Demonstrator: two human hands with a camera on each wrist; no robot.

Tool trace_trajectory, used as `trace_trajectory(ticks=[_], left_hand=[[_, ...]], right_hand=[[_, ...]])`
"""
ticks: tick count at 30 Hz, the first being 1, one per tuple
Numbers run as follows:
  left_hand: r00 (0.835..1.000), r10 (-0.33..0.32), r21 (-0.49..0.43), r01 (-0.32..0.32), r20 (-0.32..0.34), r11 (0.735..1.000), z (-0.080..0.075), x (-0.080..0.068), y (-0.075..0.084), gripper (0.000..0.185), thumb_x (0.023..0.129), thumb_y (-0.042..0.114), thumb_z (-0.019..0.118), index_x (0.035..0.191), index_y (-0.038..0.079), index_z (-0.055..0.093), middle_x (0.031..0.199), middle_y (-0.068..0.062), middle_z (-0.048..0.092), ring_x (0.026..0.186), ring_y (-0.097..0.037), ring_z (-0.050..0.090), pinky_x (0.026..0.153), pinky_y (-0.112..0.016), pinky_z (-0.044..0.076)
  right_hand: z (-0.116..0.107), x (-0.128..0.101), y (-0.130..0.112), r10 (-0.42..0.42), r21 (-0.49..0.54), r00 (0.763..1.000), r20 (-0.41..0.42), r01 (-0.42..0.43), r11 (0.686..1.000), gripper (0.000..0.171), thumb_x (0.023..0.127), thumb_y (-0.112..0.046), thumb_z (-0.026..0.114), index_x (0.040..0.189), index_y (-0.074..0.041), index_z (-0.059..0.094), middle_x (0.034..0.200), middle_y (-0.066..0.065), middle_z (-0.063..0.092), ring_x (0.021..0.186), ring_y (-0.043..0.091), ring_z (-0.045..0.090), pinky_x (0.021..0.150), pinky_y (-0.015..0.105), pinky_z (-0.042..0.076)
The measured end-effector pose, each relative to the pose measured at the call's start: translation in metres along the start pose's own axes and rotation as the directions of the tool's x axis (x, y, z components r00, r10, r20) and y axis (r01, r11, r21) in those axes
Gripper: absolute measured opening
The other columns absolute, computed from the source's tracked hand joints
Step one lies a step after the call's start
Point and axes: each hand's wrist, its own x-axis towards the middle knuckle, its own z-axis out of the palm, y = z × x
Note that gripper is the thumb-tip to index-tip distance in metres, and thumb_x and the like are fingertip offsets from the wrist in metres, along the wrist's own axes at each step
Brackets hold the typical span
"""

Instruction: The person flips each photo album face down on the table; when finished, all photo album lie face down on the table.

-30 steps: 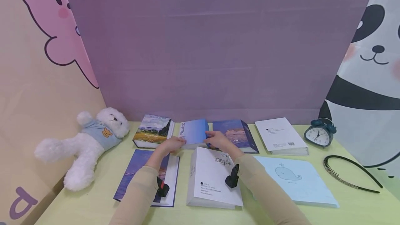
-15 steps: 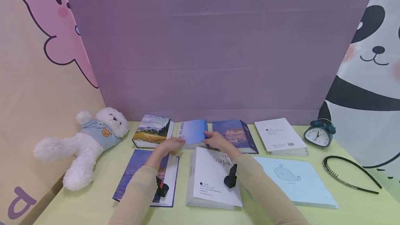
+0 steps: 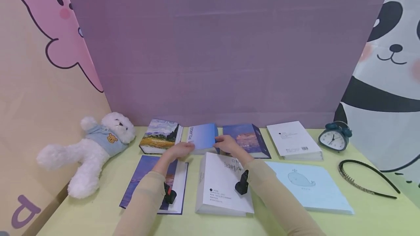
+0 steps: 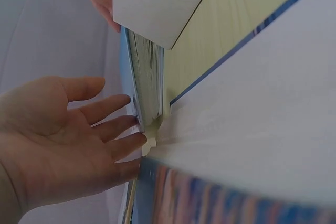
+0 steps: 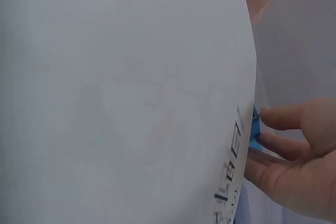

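A light-blue book marked POLAROID point(image 3: 203, 136) lies in the middle of the back row on the yellow-green table point(image 3: 98, 214). My left hand point(image 3: 178, 151) reaches its near left corner. In the left wrist view its fingers point(image 4: 118, 114) are straight and touch the page edge of the blue book point(image 4: 147, 72). My right hand point(image 3: 226, 144) is at the near right corner. In the right wrist view the thumb and fingers of that hand point(image 5: 278, 140) pinch the blue corner point(image 5: 255, 129) just past a white book point(image 5: 121, 87).
A landscape-cover book point(image 3: 160, 137), a dark blue book point(image 3: 246, 139) and a white book point(image 3: 292, 139) flank it. In front lie a purple-cover book point(image 3: 144, 177), a thick white book point(image 3: 223, 185) and a whale book point(image 3: 308, 187). Teddy bear point(image 3: 95, 148) left; clock point(image 3: 334, 137) and headband point(image 3: 364, 177) right.
Both hands stay at the blue book's near corners; the right hand has crept slightly left. The head view has shifted a little.
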Motion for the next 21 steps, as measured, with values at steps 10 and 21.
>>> trace_trajectory(ticks=[10, 21], left_hand=[[0.978, 0.075, -0.100, -0.096, -0.194, 0.990, -0.012, -0.003, 0.002, 0.044, 0.101, 0.021, 0.043, 0.140, 0.000, 0.042, 0.139, -0.021, 0.047, 0.128, -0.036, 0.044, 0.106, -0.048, 0.037], [0.941, 0.085, -0.107, -0.126, -0.327, 0.986, -0.039, -0.020, -0.012, 0.045, 0.100, 0.025, 0.044, 0.139, 0.004, 0.043, 0.141, -0.021, 0.045, 0.128, -0.036, 0.044, 0.104, -0.050, 0.038]], right_hand=[[-0.006, -0.006, -0.012, -0.065, 0.014, 0.993, -0.098, 0.067, 0.998, 0.040, 0.093, -0.015, 0.056, 0.131, -0.001, 0.053, 0.131, 0.018, 0.055, 0.120, 0.033, 0.052, 0.098, 0.046, 0.045], [0.011, -0.001, -0.039, -0.208, 0.027, 0.959, -0.193, 0.217, 0.976, 0.034, 0.091, -0.024, 0.063, 0.120, -0.006, 0.063, 0.120, 0.012, 0.063, 0.113, 0.027, 0.058, 0.092, 0.039, 0.050]])
